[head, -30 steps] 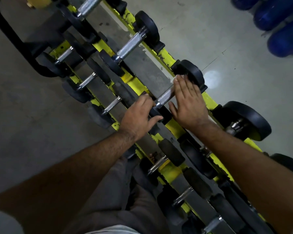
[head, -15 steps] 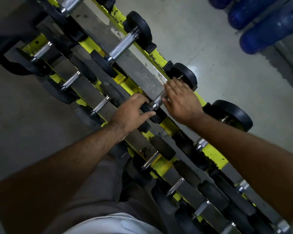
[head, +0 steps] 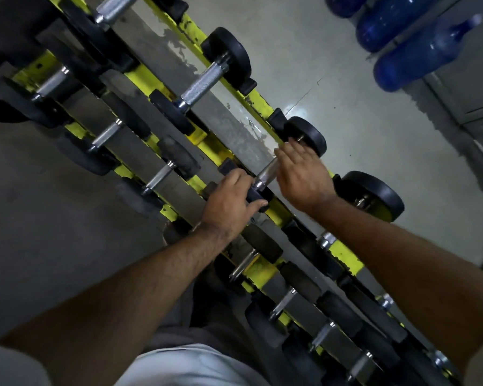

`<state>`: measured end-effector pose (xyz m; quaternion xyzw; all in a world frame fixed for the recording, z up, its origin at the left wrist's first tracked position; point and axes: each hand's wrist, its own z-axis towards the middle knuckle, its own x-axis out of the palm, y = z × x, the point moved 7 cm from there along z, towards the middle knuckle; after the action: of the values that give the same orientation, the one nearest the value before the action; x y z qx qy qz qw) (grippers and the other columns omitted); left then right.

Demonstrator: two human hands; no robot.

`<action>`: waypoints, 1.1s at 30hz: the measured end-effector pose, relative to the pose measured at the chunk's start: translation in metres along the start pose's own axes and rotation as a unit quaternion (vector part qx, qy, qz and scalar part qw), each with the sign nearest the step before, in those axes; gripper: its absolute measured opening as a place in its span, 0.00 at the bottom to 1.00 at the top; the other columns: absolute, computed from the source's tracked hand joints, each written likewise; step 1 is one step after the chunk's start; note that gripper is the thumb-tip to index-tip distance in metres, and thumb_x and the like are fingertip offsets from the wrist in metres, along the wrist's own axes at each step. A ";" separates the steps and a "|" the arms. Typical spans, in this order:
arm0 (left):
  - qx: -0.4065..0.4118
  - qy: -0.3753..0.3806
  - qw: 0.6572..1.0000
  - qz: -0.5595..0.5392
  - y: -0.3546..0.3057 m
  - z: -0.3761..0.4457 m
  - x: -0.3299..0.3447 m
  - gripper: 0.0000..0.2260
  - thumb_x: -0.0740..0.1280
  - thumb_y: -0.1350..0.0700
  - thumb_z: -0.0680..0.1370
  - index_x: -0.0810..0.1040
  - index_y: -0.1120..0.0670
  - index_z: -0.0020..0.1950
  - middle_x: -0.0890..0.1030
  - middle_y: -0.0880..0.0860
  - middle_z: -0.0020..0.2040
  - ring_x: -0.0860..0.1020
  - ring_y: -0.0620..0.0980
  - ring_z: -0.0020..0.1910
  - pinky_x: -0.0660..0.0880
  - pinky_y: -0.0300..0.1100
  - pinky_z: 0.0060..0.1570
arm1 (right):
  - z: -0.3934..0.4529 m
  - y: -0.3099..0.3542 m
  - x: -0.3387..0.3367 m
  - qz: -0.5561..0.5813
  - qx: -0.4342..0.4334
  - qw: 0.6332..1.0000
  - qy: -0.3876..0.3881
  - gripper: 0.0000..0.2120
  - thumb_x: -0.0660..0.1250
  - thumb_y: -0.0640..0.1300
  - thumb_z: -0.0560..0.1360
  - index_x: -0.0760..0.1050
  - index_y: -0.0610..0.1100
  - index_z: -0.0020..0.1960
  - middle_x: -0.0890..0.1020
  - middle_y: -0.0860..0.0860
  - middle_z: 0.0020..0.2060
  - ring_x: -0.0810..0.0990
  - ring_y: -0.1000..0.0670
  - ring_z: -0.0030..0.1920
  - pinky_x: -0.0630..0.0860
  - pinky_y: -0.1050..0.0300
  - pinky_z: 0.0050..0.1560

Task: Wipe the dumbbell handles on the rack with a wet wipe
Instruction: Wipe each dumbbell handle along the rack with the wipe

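The scene is dim and bluish, with one soft glare patch on the floor [head: 299, 112] at far right. The near forearms and the frame edges look soft, and the wide lens bends the rack [head: 212, 147] diagonally.

Both forearms are bare from wrist to elbow, with dark hair showing along them, and the left hand [head: 230, 203] and right hand [head: 303, 176] wear no gloves, rings or watch. Below the hands, near the body, a pale grey-white shirt hem [head: 190, 363] sits over grey-brown trousers [head: 179, 327].

knurled shiny metal handle [head: 265, 174], matt rubber weights [head: 307, 135]
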<state>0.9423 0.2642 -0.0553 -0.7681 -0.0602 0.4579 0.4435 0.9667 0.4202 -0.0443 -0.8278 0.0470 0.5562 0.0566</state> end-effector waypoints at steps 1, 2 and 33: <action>-0.002 0.002 1.000 0.004 0.000 -0.001 0.001 0.22 0.74 0.44 0.73 0.76 0.56 0.59 0.74 0.52 0.60 0.76 0.49 0.56 0.73 0.38 0.51 | -0.002 0.010 0.004 0.001 -0.012 1.000 0.009 0.27 0.48 0.52 0.82 0.68 0.39 0.75 0.70 0.41 0.74 0.64 0.42 0.77 0.56 0.44 0.78; -0.003 0.003 1.000 0.010 -0.001 -0.001 0.001 0.22 0.74 0.44 0.73 0.76 0.56 0.60 0.74 0.52 0.61 0.76 0.50 0.57 0.73 0.37 0.52 | -0.004 0.021 0.010 0.003 -0.042 0.999 0.022 0.28 0.48 0.51 0.81 0.71 0.39 0.73 0.73 0.42 0.72 0.66 0.42 0.76 0.56 0.44 0.78; -0.014 0.026 0.999 0.032 -0.005 -0.002 -0.002 0.25 0.72 0.43 0.74 0.74 0.56 0.64 0.73 0.53 0.65 0.74 0.51 0.65 0.74 0.40 0.58 | -0.004 0.018 0.000 0.032 -0.108 0.993 -0.027 0.22 0.53 0.43 0.80 0.77 0.40 0.68 0.80 0.43 0.65 0.75 0.42 0.69 0.66 0.41 0.74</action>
<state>0.9440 0.2650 -0.0504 -0.7873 -0.0309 0.4510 0.4193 0.9682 0.4013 -0.0434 -0.8117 0.0112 0.5818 -0.0496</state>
